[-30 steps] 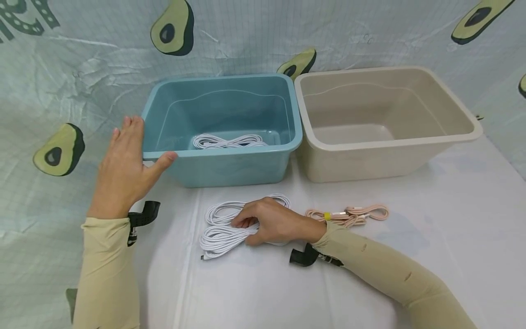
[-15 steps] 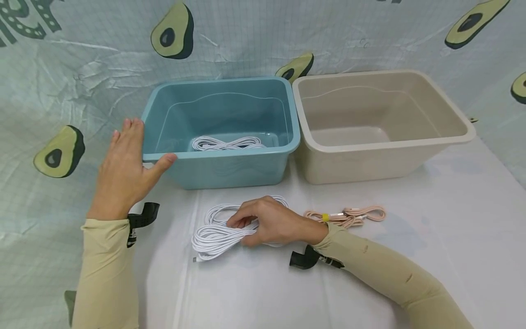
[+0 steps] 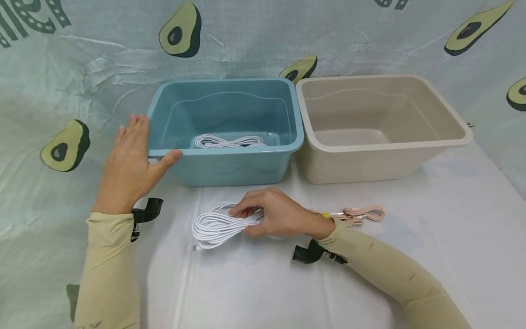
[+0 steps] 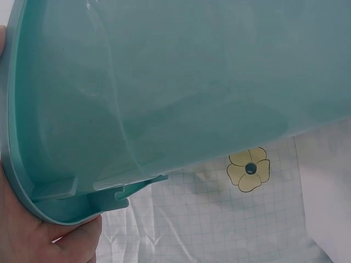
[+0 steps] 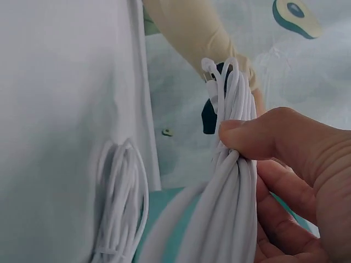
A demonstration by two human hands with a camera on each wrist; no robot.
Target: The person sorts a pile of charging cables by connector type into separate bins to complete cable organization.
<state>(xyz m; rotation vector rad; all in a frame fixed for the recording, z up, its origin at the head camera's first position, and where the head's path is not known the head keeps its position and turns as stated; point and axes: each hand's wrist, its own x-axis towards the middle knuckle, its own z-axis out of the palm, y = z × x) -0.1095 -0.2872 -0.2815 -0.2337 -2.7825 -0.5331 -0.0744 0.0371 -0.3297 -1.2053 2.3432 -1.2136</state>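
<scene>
My right hand [image 3: 279,214] pinches a coiled white cable [image 3: 215,228] between thumb and fingers, just above the white table. In the right wrist view the thumb crosses the middle of the held cable bundle [image 5: 230,192], and a connector sticks out near its far end. Behind it lies a second white cable coil [image 5: 120,203], partly hidden by the hand in the head view. My left hand [image 3: 129,167] rests on the near left corner of a blue bin [image 3: 230,169], fingers straight along the left rim, thumb over the front rim. One white cable coil [image 3: 230,141] lies inside this bin.
Right of the blue bin stands a beige bin [image 3: 382,162], their rims nearly meeting. A pink cable bundle [image 3: 363,214] with a yellow tie lies on the table [image 3: 263,292], partly behind the right wrist. An avocado-print sheet [image 3: 246,36] hangs behind the bins.
My right hand has raised the near white cable coil slightly from the table and shifted it a little left. The left hand keeps its place on the blue bin.
</scene>
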